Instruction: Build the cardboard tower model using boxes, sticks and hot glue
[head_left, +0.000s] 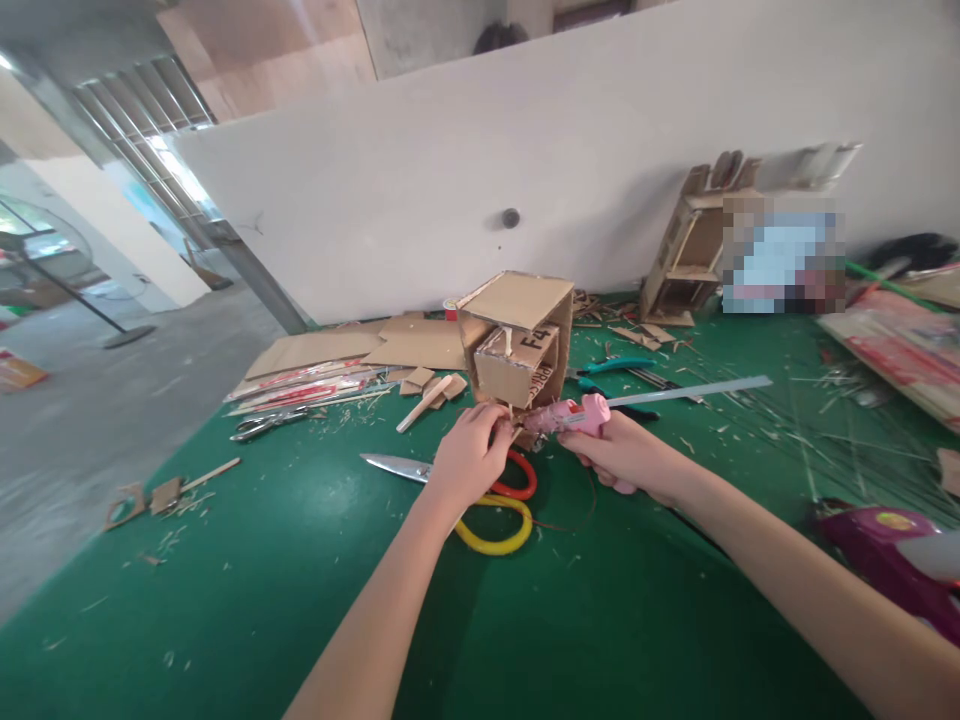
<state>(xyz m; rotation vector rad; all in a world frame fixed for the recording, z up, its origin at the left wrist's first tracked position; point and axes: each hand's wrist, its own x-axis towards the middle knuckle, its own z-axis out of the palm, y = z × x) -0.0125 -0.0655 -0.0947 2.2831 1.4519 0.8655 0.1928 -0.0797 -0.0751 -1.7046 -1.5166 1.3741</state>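
In my right hand (611, 450) is a pink hot glue gun (574, 413), its nozzle pointing left and a long translucent glue stick (694, 390) coming out of its back. My left hand (474, 445) has its fingers pinched together just at the nozzle's tip. Whatever they hold is small and mostly hidden; a thin pale sliver shows by the fingertips. Directly behind both hands stands a cardboard box (519, 300) with a smaller cardboard drawer (506, 378) sticking out of it. Big scissors with red and yellow handles (495, 545) lie open beneath my left wrist.
Cardboard sheets (416, 343), wood strips (424, 405) and small scissors (266, 424) lie left. Teal-handled pliers (619, 366) are right of the box. A cardboard shelf (686, 250) stands by the white wall. A purple tool (885, 545) sits at right. Scraps litter the green table.
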